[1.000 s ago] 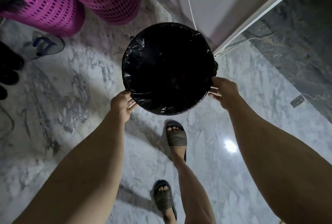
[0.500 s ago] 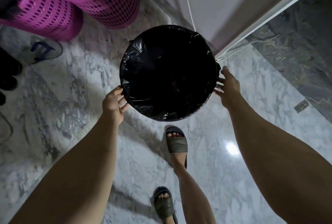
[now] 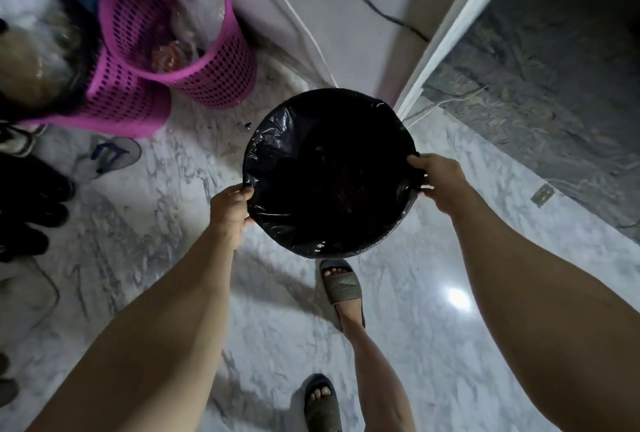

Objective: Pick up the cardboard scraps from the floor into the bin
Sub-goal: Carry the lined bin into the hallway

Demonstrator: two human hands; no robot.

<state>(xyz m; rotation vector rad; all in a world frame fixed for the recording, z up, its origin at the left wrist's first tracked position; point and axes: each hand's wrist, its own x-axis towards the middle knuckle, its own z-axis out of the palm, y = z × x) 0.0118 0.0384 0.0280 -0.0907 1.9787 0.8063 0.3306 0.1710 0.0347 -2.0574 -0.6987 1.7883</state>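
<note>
Right now both hands are gripping the bin (image 3: 329, 171) by its bag-lined rim, left hand (image 3: 231, 211) and right hand (image 3: 439, 183) with fingers curled on opposite sides, above the marble floor (image 3: 138, 241) near pink baskets (image 3: 180, 50).

There is only one view, from a wide-angle camera worn on the person's head, looking steeply down along both outstretched arms to the marble floor (image 3: 145, 223). It sits close: the forearms fill the lower corners, and the left hand (image 3: 231, 211) and right hand (image 3: 437, 179) land near the middle on the rim of the bin (image 3: 277, 140). The person's sandalled feet (image 3: 341, 287) show below it, and the wall (image 3: 346, 15) and pink baskets (image 3: 221, 64) curve along the top edge.
</note>
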